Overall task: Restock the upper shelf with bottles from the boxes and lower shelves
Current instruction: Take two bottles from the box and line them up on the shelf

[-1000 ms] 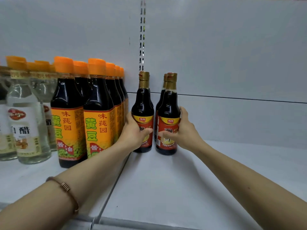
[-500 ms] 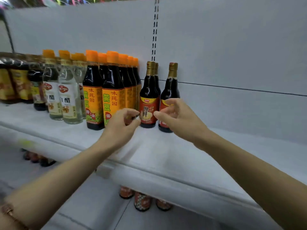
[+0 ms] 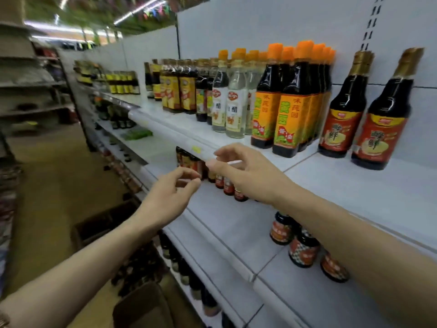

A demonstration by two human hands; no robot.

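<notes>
Two dark gold-capped bottles with red labels (image 3: 340,112) stand on the white upper shelf (image 3: 354,185) at the right, with a third behind the left one. Both hands hang in the air in front of the shelf edge and hold nothing. My left hand (image 3: 169,197) has loosely curled fingers. My right hand (image 3: 246,171) is just above it, fingers relaxed and spread. More red-labelled bottles (image 3: 227,183) stand on the lower shelf behind my hands, and several short ones (image 3: 303,249) sit further right under my right forearm.
Left of the red-labelled bottles stand orange-capped soy sauce bottles (image 3: 290,110), clear vinegar bottles (image 3: 236,102) and further dark bottles. A cardboard box (image 3: 101,223) sits on the aisle floor at lower left, with another box (image 3: 142,306) of dark bottles nearer me. Lowest shelves hold dark bottles.
Both hands have let go of the two red-labelled bottles and drawn back from the shelf. The view has swung left and pulled away, showing the aisle and lower shelves.
</notes>
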